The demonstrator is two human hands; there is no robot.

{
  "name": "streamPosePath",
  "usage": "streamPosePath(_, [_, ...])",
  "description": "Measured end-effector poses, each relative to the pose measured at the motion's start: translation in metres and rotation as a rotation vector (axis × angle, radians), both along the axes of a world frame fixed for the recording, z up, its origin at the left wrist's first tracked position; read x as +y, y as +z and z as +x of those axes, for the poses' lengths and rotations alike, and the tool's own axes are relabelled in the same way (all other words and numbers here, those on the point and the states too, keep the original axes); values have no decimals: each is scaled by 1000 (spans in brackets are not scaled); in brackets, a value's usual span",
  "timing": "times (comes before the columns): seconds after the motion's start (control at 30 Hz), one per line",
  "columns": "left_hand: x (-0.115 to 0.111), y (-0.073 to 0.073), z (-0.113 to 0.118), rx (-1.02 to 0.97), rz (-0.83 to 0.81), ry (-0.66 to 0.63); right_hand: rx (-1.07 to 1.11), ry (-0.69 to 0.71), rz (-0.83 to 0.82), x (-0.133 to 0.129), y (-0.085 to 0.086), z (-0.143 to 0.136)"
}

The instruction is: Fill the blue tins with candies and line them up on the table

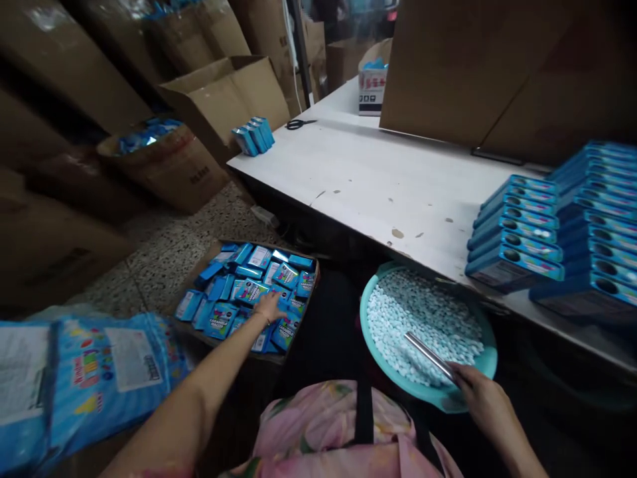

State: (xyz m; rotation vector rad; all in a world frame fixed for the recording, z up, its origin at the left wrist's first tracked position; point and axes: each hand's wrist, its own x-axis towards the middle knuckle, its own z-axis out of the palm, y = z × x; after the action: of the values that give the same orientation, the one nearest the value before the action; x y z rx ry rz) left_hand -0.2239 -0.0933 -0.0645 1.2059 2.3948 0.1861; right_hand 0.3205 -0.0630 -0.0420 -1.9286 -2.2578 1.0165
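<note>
My left hand (269,307) is over a cardboard box (317,275) full of small blue packets (221,320), its fingers spread and touching the packets on the box's right side. In my right hand (475,385) is the end of a metal scoop or tube (428,356), its far end down among small pale blue pieces (423,305). These pieces fill a round turquoise basin (490,365) below the table's front edge.
On the white table (348,172) are stacked blue boxes (517,232) at the right, a few blue packs (253,136) and black scissors (298,124) at the far left corner. Large blue bags (109,372) lie at lower left. Cardboard cartons (223,99) stand behind.
</note>
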Motion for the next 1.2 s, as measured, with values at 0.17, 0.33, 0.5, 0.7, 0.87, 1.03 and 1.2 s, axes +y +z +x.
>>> streamPosePath(0.17, [-25, -38, -6, 98, -166, 73, -2, 3, -15, 5, 2, -16])
streamPosePath(0.33, [-28, -34, -35, 46, -110, 13, 5, 6, -78, 8, -5, -21])
streamPosePath(0.5, [-36, -22, -30, -1, 11, -23, 46, -16, -75, 7, -10, -20])
streamPosePath(0.7, [-32, 37, -14, -293, 354, 136, 15, -52, -44, 10, -14, 7])
streamPosePath(0.87, [-29, 80, 53, -916, 352, 193, -19, -35, -33, 17, -17, 10])
streamPosePath(1.03, [-45, 85, 122, -415, 328, -330, -80, 3, 31, 22, 7, -5])
streamPosePath(1.2, [-57, 102, 129, -17, 288, -936, -277, 76, 191, 30, 32, 1])
